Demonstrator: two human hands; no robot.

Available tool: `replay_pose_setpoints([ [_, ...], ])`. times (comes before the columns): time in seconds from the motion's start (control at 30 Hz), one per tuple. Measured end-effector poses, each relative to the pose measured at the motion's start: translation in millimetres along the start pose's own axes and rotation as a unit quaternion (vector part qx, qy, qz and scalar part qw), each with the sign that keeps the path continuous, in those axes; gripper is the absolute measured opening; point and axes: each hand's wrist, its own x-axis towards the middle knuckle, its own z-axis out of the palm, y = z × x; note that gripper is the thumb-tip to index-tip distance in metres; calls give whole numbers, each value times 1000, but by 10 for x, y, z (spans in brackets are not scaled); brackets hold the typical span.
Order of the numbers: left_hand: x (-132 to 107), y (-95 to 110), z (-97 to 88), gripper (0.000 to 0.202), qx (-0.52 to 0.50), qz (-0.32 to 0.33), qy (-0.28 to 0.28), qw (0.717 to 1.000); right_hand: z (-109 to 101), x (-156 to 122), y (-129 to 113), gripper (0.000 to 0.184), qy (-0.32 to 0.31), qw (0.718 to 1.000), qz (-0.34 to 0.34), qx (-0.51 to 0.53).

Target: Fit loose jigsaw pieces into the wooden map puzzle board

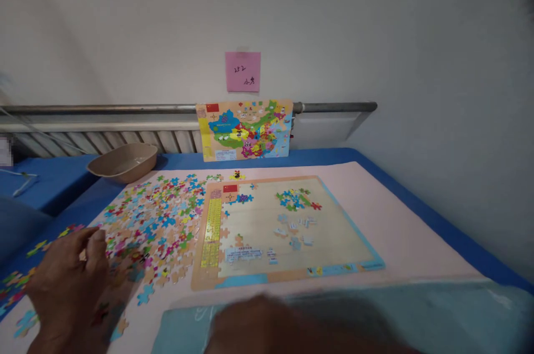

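Observation:
My left hand (69, 282) rests at the near left on the spread of loose, many-coloured puzzle pieces (154, 220); its fingers are curled and pinched together, and whether a piece sits in them is hidden. My right hand (267, 326) shows only as a blurred shape at the bottom edge, fingers not visible. The puzzle board (287, 270) lies in the middle of the pink mat (396, 226), with a few clusters of pieces fitted in it.
A reference map picture (244, 129) leans against the radiator at the back, under a pink sticky note (242, 71). A beige bowl (123, 162) stands at the back left. A blue cloth (438, 220) covers the table. Something pale teal (417, 309) lies along the near edge.

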Motion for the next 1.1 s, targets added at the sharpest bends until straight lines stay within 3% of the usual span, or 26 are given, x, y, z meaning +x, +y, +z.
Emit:
replay_pose_setpoints([
  [0.17,22,138,-65,45,-6,45,32,998,-270,-12,651,27,43,990,118,-71],
  [0.33,-22,119,-30,36,8,52,2,999,-144,-153,961,24,19,990,121,-66],
  [0.5,-34,119,-10,38,10,59,-6,998,125,-231,1070,11,2,989,122,-78],
  [0.6,-26,131,-12,37,6,60,-7,998,194,-262,1108,16,11,990,109,-87],
  [0.87,0,193,-71,41,-2,86,9,996,96,-201,1006,25,-64,983,142,-98],
  [1.1,-17,158,-46,49,-6,56,-15,998,84,-192,974,23,-57,983,155,-77],
])
